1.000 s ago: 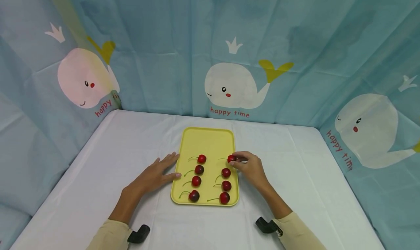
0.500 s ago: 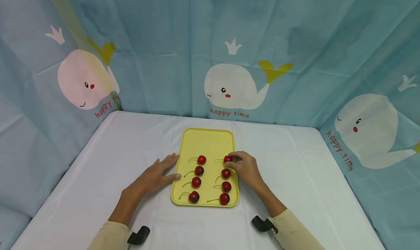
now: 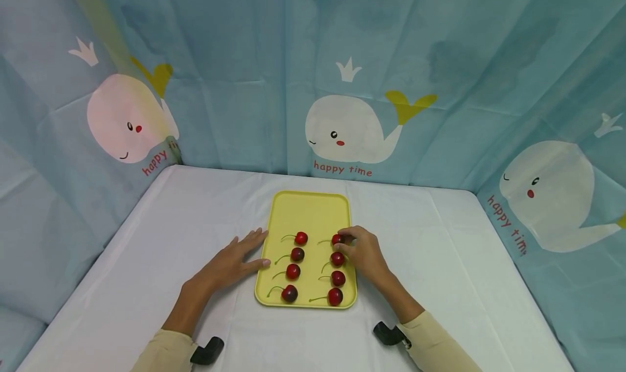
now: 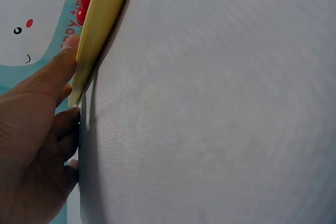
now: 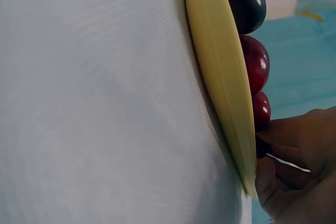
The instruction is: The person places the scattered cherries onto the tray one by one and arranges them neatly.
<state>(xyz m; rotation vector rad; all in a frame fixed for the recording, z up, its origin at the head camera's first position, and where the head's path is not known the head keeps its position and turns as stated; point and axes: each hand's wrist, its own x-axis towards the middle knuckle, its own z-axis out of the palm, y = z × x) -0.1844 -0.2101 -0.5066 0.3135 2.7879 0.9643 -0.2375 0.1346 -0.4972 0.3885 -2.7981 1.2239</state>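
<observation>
A yellow tray (image 3: 310,209) lies on the white-covered table with two columns of red cherries, stems pointing left. My right hand (image 3: 367,255) pinches the farthest cherry (image 3: 337,240) of the right column between thumb and fingertips, low over the tray; in the right wrist view fingers mostly hide that cherry (image 5: 261,147). Nearer me in the same column sit three more, the closest being a cherry (image 3: 335,296) by the front rim. My left hand (image 3: 227,264) rests at the tray's left edge, fingers spread, its thumb (image 4: 65,59) against the rim in the left wrist view.
The left column holds several cherries, including a dark one (image 3: 289,293) at the front. Blue curtains (image 3: 235,127) printed with whales stand behind the table and along both sides. Black wrist mounts (image 3: 207,351) sit at both cuffs.
My right hand has moved left and slightly nearer with its cherry, from the tray's right rim into line with the right column. The left hand and tray have stayed put.
</observation>
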